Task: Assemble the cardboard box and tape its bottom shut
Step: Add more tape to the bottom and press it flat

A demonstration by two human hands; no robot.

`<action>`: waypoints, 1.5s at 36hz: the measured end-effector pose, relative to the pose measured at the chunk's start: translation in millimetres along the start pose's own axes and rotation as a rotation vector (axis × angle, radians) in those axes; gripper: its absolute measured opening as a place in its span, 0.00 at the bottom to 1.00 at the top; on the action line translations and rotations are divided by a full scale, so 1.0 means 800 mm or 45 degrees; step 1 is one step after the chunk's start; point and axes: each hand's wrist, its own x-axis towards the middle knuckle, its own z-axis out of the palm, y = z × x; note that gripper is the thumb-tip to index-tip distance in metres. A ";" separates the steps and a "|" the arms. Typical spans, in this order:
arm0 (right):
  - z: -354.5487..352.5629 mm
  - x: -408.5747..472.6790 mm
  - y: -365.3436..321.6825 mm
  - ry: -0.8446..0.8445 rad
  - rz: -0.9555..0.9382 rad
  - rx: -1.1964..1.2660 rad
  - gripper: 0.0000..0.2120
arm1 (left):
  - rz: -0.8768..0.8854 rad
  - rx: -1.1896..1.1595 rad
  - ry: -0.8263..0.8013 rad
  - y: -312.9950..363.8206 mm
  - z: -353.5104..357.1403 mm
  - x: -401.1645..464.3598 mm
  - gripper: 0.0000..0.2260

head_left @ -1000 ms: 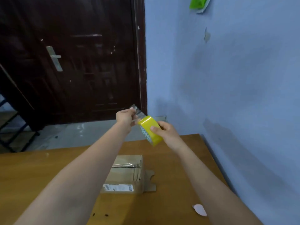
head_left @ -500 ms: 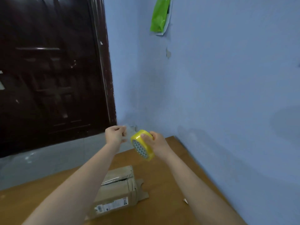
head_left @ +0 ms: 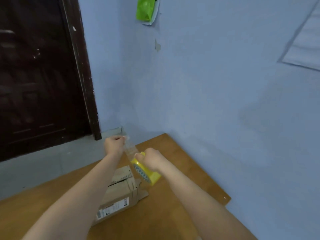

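right hand (head_left: 152,161) grips the yellow tape roll (head_left: 146,172); left hand (head_left: 114,144) pinches the clear tape strip (head_left: 129,149) stretched between them. the cardboard box (head_left: 119,191) lies on the desk (head_left: 173,213), toward its far edge.

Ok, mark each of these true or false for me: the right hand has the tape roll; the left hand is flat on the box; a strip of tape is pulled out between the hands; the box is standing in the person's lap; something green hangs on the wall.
1. The right hand holds the yellow tape roll. True.
2. The left hand lies flat on the cardboard box. False: it is raised above the table, pinching the free end of the tape.
3. A clear tape strip stretches between the two hands. True.
4. The box stands in the person's lap. False: it lies on the wooden table, under the forearms.
5. A green bag hangs on the blue wall. True.
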 end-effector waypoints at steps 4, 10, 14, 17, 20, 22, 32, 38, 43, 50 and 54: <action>0.008 -0.003 0.011 -0.067 0.108 0.051 0.28 | -0.003 0.054 -0.037 -0.009 -0.003 0.014 0.13; 0.012 -0.005 0.020 -0.159 0.160 0.121 0.30 | -0.001 0.071 -0.059 -0.018 0.006 0.016 0.13; 0.017 -0.007 0.028 -0.189 0.161 0.161 0.25 | 0.028 0.125 -0.171 -0.025 0.010 0.022 0.09; 0.018 -0.018 0.041 -0.212 0.094 0.332 0.18 | 0.016 0.186 -0.188 -0.037 0.003 0.033 0.08; 0.018 -0.032 0.055 -0.317 0.003 0.590 0.11 | -0.008 0.264 -0.170 -0.050 -0.004 0.041 0.09; 0.021 -0.038 0.063 -0.401 -0.035 0.719 0.07 | 0.010 0.356 -0.184 -0.058 -0.007 0.042 0.08; 0.065 -0.053 0.063 -0.257 -0.016 0.804 0.06 | 0.057 0.569 -0.176 -0.086 -0.014 0.011 0.11; 0.088 -0.050 0.063 -0.234 0.064 0.773 0.05 | 0.041 0.546 -0.205 -0.101 -0.004 0.008 0.11; 0.096 -0.038 0.061 -0.229 0.167 0.723 0.07 | 0.002 0.519 -0.197 -0.112 0.006 0.013 0.10; 0.099 -0.021 0.068 -0.253 0.238 0.712 0.07 | 0.036 0.580 -0.104 -0.120 0.017 0.016 0.09; 0.108 -0.023 0.080 -0.214 0.235 0.683 0.07 | 0.028 0.562 -0.113 -0.128 0.019 0.017 0.09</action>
